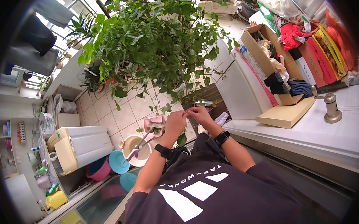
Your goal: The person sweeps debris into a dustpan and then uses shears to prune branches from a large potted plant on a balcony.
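My left hand [177, 120] and my right hand [198, 114] meet at the fingertips in front of my body, their fingers bent in a pinch. Anything between the fingertips is too small to make out. Just beyond them hang the leafy stems of a large green climbing plant [152, 41], and a single leaf [182, 139] shows below my left hand. Left of my left forearm, a grey two-armed tool [140, 144] overlaps a cream bucket [132, 162]; what supports it cannot be told. A pink dustpan-like container [153, 120] with green bits lies nearby.
A white cabinet [243, 84] and a counter [310, 135] stand at right, bearing an open cardboard box [246, 35] and a metal grinder-like device [333, 108]. On the left are a white washing machine [89, 145], a blue basin [119, 162] and a pink basin [102, 171]. Tiled floor [107, 112] lies beyond.
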`<action>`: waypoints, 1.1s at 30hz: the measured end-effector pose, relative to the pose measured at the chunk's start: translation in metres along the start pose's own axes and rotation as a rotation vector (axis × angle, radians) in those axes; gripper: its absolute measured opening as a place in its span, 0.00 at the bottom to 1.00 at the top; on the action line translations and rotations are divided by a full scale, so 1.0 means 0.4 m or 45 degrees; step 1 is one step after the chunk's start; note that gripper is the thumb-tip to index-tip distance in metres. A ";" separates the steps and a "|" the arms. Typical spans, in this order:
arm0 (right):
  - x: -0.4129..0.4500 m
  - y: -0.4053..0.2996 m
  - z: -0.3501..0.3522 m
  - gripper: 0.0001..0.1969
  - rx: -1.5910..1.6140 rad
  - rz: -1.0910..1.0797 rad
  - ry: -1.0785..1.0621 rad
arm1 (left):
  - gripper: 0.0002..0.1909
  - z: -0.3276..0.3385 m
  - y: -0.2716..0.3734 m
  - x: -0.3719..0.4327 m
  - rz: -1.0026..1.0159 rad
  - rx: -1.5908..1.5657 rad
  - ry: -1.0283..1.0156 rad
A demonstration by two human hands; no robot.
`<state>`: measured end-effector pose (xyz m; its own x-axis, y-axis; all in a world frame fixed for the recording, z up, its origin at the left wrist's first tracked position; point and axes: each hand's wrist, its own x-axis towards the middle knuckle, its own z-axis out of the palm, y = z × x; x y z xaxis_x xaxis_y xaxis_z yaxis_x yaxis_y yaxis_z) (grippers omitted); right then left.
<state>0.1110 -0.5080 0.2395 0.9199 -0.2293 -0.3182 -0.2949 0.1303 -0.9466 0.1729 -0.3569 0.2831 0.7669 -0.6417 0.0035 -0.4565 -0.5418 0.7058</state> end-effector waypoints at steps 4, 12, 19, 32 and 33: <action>0.007 -0.004 -0.016 0.11 -0.143 0.048 0.130 | 0.11 -0.018 -0.051 -0.044 -0.015 0.207 -0.099; -0.013 -0.036 -0.051 0.11 -0.188 0.126 0.161 | 0.12 -0.131 -0.146 -0.118 -0.158 0.117 -0.049; -0.009 -0.019 0.057 0.11 -0.045 0.116 0.117 | 0.10 -0.112 -0.036 -0.127 0.165 -0.016 -0.231; -0.010 -0.054 -0.008 0.09 0.103 0.324 0.044 | 0.16 -0.133 -0.059 -0.187 0.144 0.005 -0.137; -0.011 -0.048 0.002 0.08 0.172 0.338 0.030 | 0.16 -0.115 -0.030 -0.183 0.169 -0.043 -0.177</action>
<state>0.1129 -0.5087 0.2589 0.8084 -0.1920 -0.5564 -0.4861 0.3153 -0.8150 0.1431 -0.2785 0.3068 0.6300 -0.7766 0.0020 -0.5327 -0.4303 0.7287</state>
